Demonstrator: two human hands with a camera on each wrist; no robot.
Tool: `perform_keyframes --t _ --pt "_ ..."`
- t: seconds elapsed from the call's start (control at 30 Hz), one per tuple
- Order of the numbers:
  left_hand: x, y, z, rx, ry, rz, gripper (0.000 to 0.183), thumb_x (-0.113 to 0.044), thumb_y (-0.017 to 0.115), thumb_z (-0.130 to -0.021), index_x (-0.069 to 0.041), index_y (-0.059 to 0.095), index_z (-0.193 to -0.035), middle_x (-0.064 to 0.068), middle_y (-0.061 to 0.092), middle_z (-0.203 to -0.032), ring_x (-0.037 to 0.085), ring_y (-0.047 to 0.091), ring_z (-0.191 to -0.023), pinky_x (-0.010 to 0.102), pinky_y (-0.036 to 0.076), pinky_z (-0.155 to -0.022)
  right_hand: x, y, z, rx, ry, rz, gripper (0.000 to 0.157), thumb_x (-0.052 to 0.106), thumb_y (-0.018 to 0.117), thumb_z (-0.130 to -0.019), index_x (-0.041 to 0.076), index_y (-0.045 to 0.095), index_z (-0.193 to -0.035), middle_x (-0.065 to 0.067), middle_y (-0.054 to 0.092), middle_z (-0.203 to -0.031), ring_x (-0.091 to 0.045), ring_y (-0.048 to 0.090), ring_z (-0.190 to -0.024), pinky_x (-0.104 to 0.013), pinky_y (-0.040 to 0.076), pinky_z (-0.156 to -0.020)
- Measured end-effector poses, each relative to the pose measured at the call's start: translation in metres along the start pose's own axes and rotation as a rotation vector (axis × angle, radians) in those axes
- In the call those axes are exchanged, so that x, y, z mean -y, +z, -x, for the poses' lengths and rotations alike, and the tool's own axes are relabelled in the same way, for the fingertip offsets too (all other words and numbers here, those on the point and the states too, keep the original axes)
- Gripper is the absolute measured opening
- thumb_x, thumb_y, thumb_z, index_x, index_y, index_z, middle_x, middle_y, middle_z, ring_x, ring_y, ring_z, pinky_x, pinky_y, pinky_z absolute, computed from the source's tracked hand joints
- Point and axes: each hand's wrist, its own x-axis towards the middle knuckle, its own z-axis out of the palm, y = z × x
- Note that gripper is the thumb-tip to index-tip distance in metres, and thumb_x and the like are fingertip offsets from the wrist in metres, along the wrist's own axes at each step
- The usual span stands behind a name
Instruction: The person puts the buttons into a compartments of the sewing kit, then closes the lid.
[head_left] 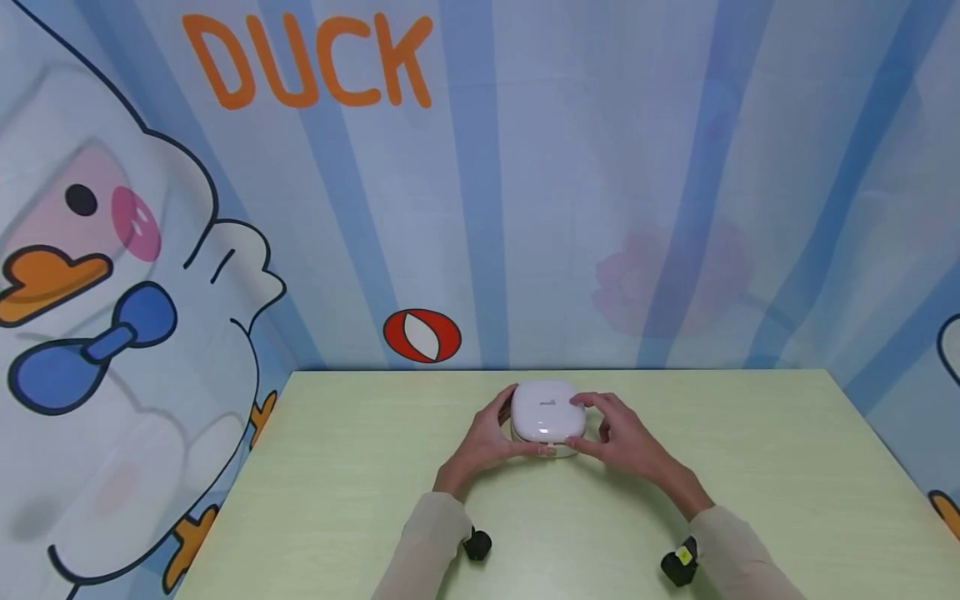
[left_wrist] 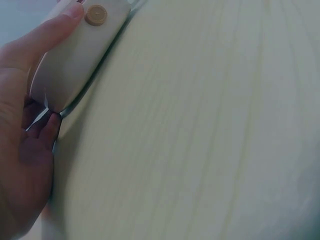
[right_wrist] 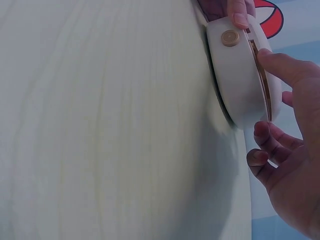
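A white rounded case (head_left: 543, 423) with a lid sits near the far edge of the table. Small lettering marks the lid top, and a round gold-brown knob (right_wrist: 230, 38) is on its front. My left hand (head_left: 483, 437) grips the case's left side, thumb along the front beside the knob; its fingertips are partly hidden. My right hand (head_left: 626, 437) holds the lid (right_wrist: 274, 95) at the right, thumb at the front seam and index finger on top. In the right wrist view a narrow brownish gap shows between lid and base (right_wrist: 235, 82).
The pale wooden table (head_left: 337, 483) ends just behind the case. A blue striped curtain (head_left: 540, 208) with a duck print hangs beyond it and along both sides. Small black devices (head_left: 477, 546) are at both wrists, beside the light sleeves.
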Motion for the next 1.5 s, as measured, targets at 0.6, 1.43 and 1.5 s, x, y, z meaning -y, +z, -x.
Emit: perform_keyframes --t 0.6,1.43,1.5 --pt "-0.001 0.000 -0.001 0.006 -0.010 -0.004 0.113 -0.036 0.097 -0.073 -0.017 0.032 -0.163 0.000 0.041 -0.162 0.019 0.041 -0.147 0.035 0.038 -0.119 0.006 0.003 0.001 -0.024 0.014 0.007 0.061 0.026 0.089 -0.085 0.010 0.060 -0.136 -0.011 0.062 -0.130 -0.012 0.052 -0.067 -0.024 0.050 -0.058" --pt "0.003 -0.001 -0.003 0.006 -0.008 0.029 0.108 -0.027 0.097 -0.075 -0.017 0.034 -0.162 0.002 0.040 -0.162 0.021 0.041 -0.148 0.036 0.037 -0.120 0.010 0.000 -0.003 -0.008 0.091 -0.034 0.057 0.022 0.090 -0.084 0.010 0.061 -0.131 -0.014 0.060 -0.132 -0.027 0.056 -0.090 -0.028 0.052 -0.070" --pt "0.002 -0.001 -0.003 0.008 -0.009 0.027 0.108 -0.028 0.097 -0.075 -0.018 0.033 -0.162 0.002 0.040 -0.163 0.021 0.040 -0.148 0.036 0.037 -0.120 0.010 0.000 -0.003 -0.011 0.090 -0.038 0.056 0.021 0.090 -0.084 0.010 0.062 -0.131 -0.013 0.061 -0.132 -0.027 0.056 -0.089 -0.028 0.051 -0.070"
